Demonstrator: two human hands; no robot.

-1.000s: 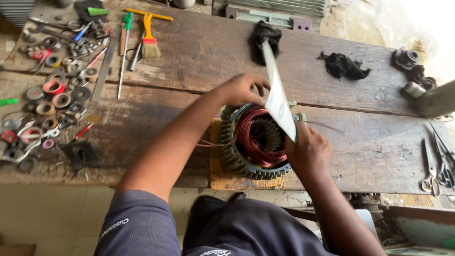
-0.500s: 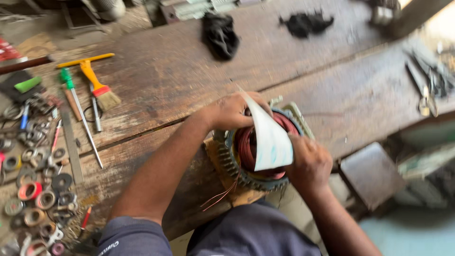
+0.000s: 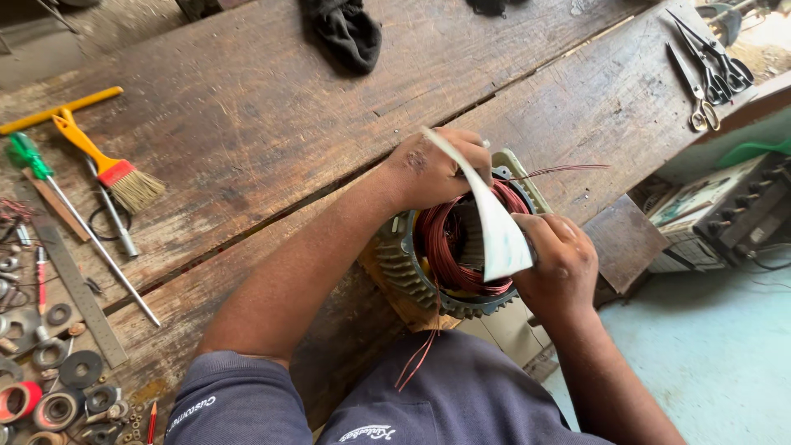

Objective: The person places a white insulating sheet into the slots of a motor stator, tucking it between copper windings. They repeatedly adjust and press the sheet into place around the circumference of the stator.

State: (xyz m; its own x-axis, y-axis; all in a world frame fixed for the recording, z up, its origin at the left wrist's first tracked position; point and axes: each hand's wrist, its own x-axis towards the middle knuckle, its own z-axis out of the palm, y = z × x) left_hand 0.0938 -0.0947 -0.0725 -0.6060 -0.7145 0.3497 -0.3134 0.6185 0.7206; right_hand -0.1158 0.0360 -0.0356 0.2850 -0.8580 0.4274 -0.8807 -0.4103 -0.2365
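Both hands fitting a white paper strip point(image 3: 493, 221) into a motor stator point(image 3: 449, 251), frame centre.
Left hand point(image 3: 432, 170) pinches its top, right hand point(image 3: 557, 265) grips its lower end (copper windings beneath); next, careful seating into the slot on the bench point(image 3: 247, 140).

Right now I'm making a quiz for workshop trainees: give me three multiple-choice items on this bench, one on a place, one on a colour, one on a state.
1. Where do the scissors lie?
A. the bench's far right end
B. beside the brush
C. inside the stator

2. What colour is the paintbrush handle?
A. blue
B. yellow-orange
C. black

3. How is the white sheet held?
A. flat on the bench
B. rolled in one hand
C. curved between both hands over the stator

Answers: 1 A, they sit by the right edge. 2 B, the handle shows yellow-orange. 3 C, left hand and right hand grip it above the copper-wound stator.
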